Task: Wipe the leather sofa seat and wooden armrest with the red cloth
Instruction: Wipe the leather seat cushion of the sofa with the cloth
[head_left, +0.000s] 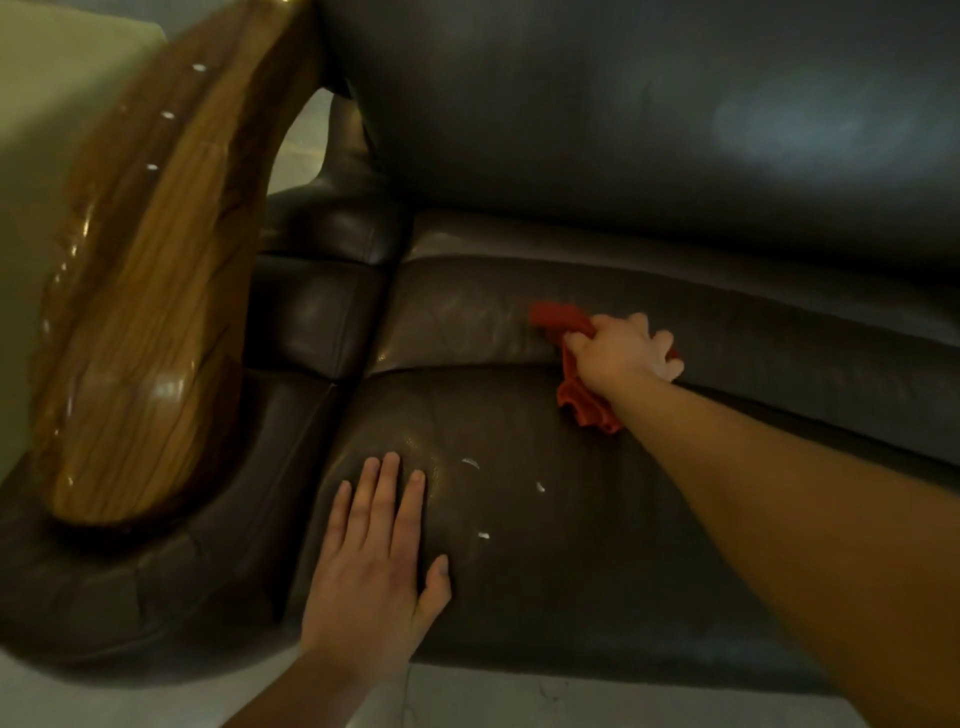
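The dark brown leather sofa seat (545, 545) fills the middle of the view. My right hand (623, 353) is closed around the red cloth (582, 400), pressing it onto the rear part of the seat cushion near the backrest. The cloth bunches out on both sides of the hand. My left hand (374, 561) lies flat, fingers apart, on the front left of the seat, holding nothing. The glossy wooden armrest (150, 312) runs along the left side of the sofa, well apart from both hands.
The leather backrest (649, 130) rises behind the seat. A padded leather side panel (317, 312) sits between seat and armrest. A few small white flecks (483, 535) lie on the seat near my left hand. Pale floor (493, 696) shows below the front edge.
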